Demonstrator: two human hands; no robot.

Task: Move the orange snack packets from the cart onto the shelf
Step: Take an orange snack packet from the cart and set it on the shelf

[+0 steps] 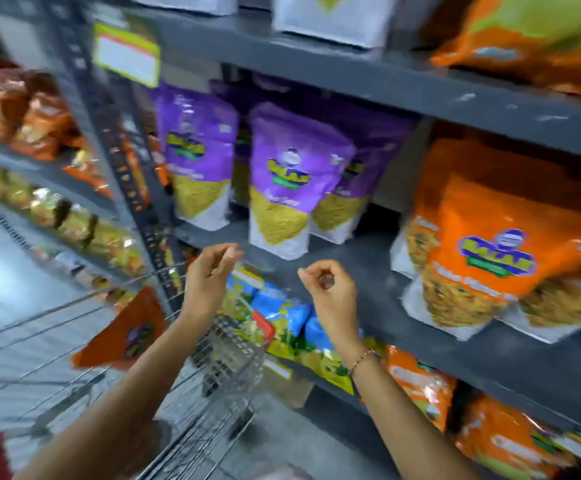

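**Fingers curled and empty in front of the shelf**

The fingers (228, 252) of the left hand (209, 271) are bent loosely inward, the tips near the thumb, and they hold nothing. The right hand (327, 285) has the same shape: its fingers curl into a soft, half-closed ring with a small gap inside, and it is also empty. A thin bracelet (363, 358) of small beads sits on the right wrist. Both forearms are bare and rise from the bottom of the view.

Under the left arm stands the cart (220, 362), made of thin shiny metal wire in a grid. One orange packet (126, 332) lies inside it, flat and glossy, tilted with a corner pointing up.

The shelf (368, 282) is a dark grey metal board with a dull, a little dusty surface. At its right side stand more orange packets (490, 251), puffy plastic pouches with a blue and yellow logo and a clear lower part that shows a grainy snack mix. They lean against each other. To the left on the same board stand purple packets (289, 178) of the same pouch shape, with fine yellow content visible. Between the two groups the board is bare, and the right hand is in front of this part.

On the lower board lie blue packets (282, 313), wrinkled and shiny. The whole view is blurred, so the small print cannot be read.
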